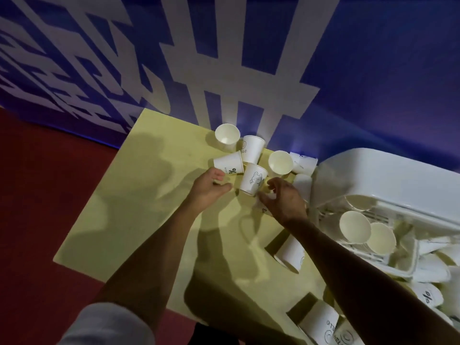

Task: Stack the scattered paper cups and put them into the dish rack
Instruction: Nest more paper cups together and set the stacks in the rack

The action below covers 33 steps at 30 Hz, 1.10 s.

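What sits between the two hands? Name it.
In the head view, the cup with the rabbit drawing lies between the left hand and the right hand.

A pale yellow-green counter is filling the middle of the view, its far edge butting against a deep blue wall. Broad greyish-white bars are crossing that wall above the counter, forming a blocky pattern that is running off to the counter's left. A dark red floor is spreading out left of the counter and showing again below its near edge. Strong light is throwing dark, soft-edged shadows across the counter's left half, and a faint bluish glow is sitting at the counter's far edge.
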Each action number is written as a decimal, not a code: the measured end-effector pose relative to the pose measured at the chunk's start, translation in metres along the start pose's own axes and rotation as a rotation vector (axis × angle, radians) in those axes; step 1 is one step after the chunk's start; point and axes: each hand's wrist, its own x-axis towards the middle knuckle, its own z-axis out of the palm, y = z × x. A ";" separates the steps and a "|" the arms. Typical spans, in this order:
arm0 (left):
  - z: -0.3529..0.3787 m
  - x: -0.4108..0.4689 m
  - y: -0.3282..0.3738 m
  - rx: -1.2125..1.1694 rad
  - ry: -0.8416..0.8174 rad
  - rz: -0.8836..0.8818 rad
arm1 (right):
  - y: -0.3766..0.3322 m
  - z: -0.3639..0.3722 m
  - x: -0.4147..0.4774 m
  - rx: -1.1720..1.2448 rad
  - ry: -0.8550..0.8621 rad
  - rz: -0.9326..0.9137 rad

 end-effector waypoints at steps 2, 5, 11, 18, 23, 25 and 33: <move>-0.001 0.016 0.003 -0.031 0.060 0.026 | -0.004 0.005 0.012 -0.042 0.035 0.005; -0.003 0.038 0.006 0.032 0.130 0.095 | -0.009 0.017 0.028 -0.103 0.078 0.072; 0.000 0.070 0.003 0.303 0.070 0.120 | -0.023 0.036 0.050 -0.199 0.103 0.275; 0.007 0.067 -0.017 0.269 0.146 0.071 | -0.023 0.043 0.061 -0.075 0.026 0.331; -0.003 0.043 -0.025 0.170 0.137 0.003 | -0.026 0.033 0.050 0.041 0.015 0.292; -0.007 0.029 -0.026 0.157 0.138 -0.014 | -0.027 0.028 0.043 0.096 0.005 0.260; -0.004 -0.021 -0.006 0.036 0.108 -0.017 | -0.028 -0.003 -0.001 0.235 0.038 0.190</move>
